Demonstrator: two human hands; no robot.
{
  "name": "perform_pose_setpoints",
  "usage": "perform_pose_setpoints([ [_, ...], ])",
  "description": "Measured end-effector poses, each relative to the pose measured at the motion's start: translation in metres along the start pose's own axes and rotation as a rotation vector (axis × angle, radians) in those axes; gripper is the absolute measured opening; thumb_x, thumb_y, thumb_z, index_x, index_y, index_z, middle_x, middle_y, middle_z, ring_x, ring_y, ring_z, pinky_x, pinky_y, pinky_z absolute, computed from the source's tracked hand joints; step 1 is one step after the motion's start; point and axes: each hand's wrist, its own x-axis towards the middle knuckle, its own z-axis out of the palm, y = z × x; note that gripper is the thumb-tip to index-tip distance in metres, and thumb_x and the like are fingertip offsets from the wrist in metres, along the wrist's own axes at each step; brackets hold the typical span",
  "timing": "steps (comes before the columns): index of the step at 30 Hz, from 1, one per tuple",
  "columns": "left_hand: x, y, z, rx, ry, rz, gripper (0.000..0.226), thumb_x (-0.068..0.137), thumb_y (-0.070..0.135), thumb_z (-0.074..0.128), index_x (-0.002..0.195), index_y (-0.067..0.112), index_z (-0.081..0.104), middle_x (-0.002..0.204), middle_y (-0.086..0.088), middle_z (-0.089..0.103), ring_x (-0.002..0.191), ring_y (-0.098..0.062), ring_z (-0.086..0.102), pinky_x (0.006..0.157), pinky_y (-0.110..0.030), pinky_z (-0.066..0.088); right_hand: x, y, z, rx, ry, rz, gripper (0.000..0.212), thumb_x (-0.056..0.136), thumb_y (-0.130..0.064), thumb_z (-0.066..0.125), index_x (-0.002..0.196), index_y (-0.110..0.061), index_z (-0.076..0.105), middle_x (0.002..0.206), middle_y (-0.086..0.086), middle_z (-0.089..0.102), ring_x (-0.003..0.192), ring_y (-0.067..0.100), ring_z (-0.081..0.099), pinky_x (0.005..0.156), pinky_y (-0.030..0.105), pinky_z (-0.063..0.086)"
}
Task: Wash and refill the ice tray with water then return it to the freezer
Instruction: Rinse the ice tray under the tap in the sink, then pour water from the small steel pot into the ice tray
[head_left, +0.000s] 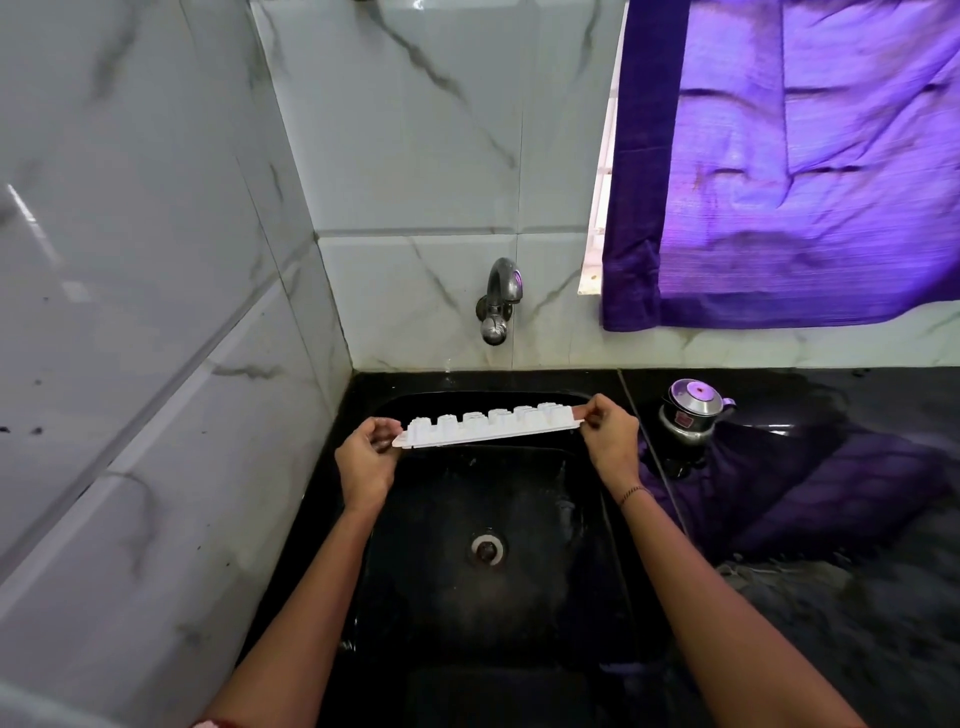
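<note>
A white plastic ice tray (485, 427) hangs upside down over the black sink (613, 597), its cup bottoms pointing up. My left hand (363, 460) grips its left end and my right hand (610, 434) pinches its right end. The tray sits level, a little below and in front of the chrome wall tap (500, 301). No water runs from the tap. The sink's drain (487, 550) lies below the tray, and the basin looks wet.
A small steel kettle (693, 410) stands on the black counter (857, 597) right of the sink. A purple curtain (789, 166) hangs over the window at upper right. Marble-pattern tiled walls (130, 312) close in the left and back.
</note>
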Motion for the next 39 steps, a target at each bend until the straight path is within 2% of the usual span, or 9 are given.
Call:
perform_pose_setpoints([
  [6,0.003,0.000,-0.003,0.002,-0.002,-0.042,0.022,0.071,0.003,0.077,0.085,0.015,0.064,0.086,-0.007,0.070,0.078,-0.015,0.066,0.081,-0.030,0.055,-0.002,0.000,0.001,0.014,0.009,0.041,0.025,0.079,0.010,0.063,0.082,-0.015,0.060,0.084,0.001,0.065,0.076,0.010,0.061,0.063,0.001,0.043],
  [11,0.002,0.000,0.002,0.146,0.055,-0.089,0.022,0.074,0.016,0.077,0.095,0.015,0.068,0.085,-0.002,0.072,0.077,-0.016,0.067,0.081,-0.038,0.055,0.000,0.008,0.004,0.013,-0.019,0.154,0.030,0.082,-0.001,0.066,0.111,-0.009,0.065,0.088,0.008,0.069,0.076,0.012,0.061,0.065,0.008,0.043],
  [15,-0.003,-0.002,0.009,0.211,0.026,-0.190,0.021,0.079,0.026,0.070,0.099,0.017,0.070,0.088,0.003,0.070,0.079,-0.014,0.064,0.080,-0.033,0.052,0.000,0.022,0.010,0.053,-0.031,0.318,0.031,0.086,-0.010,0.062,0.117,-0.006,0.063,0.096,0.012,0.070,0.085,0.017,0.064,0.084,0.026,0.049],
  [17,-0.002,-0.009,0.014,0.137,0.014,-0.281,0.019,0.081,0.032,0.064,0.095,0.021,0.070,0.088,0.003,0.071,0.080,-0.018,0.067,0.081,-0.039,0.056,0.005,0.038,0.012,0.110,-0.056,0.411,0.032,0.087,-0.015,0.059,0.118,-0.007,0.063,0.104,0.013,0.070,0.095,0.025,0.067,0.091,0.042,0.052],
  [19,-0.001,-0.013,0.021,0.087,-0.012,-0.357,0.019,0.084,0.029,0.058,0.094,0.019,0.071,0.083,0.000,0.071,0.076,-0.021,0.069,0.078,-0.044,0.057,0.018,0.071,0.016,0.131,-0.079,0.468,0.035,0.086,-0.018,0.056,0.119,-0.008,0.062,0.107,0.013,0.070,0.101,0.029,0.066,0.093,0.047,0.051],
  [23,-0.008,-0.009,0.045,0.018,-0.058,-0.421,0.019,0.089,0.020,0.055,0.094,0.010,0.070,0.077,-0.004,0.070,0.074,-0.024,0.069,0.076,-0.043,0.058,0.015,0.057,-0.012,0.181,-0.068,0.555,0.029,0.090,-0.016,0.051,0.116,-0.005,0.060,0.096,0.009,0.071,0.085,0.024,0.068,0.086,0.041,0.054],
  [25,-0.014,-0.006,0.060,-0.012,-0.091,-0.464,0.016,0.090,0.019,0.055,0.093,0.009,0.068,0.078,-0.005,0.068,0.074,-0.024,0.068,0.074,-0.040,0.058,0.014,0.054,-0.031,0.208,-0.085,0.596,0.021,0.094,-0.012,0.047,0.113,-0.011,0.056,0.092,0.010,0.067,0.068,0.016,0.062,0.063,0.026,0.052],
  [28,-0.028,0.001,0.085,-0.096,-0.159,-0.525,0.017,0.094,0.018,0.052,0.089,0.007,0.064,0.077,-0.006,0.066,0.069,-0.023,0.064,0.065,-0.033,0.052,0.019,0.071,-0.058,0.228,-0.118,0.631,0.029,0.096,-0.013,0.046,0.122,-0.003,0.054,0.084,0.008,0.064,0.050,0.006,0.059,0.040,0.014,0.040],
  [39,-0.097,0.027,0.195,-0.149,-0.279,-0.646,0.021,0.090,0.012,0.050,0.095,0.001,0.067,0.081,-0.009,0.070,0.067,-0.023,0.066,0.055,-0.028,0.050,0.043,0.137,-0.172,0.219,-0.201,0.727,0.030,0.097,-0.017,0.046,0.119,0.000,0.056,0.096,0.014,0.064,0.064,0.015,0.057,0.056,0.025,0.038],
])
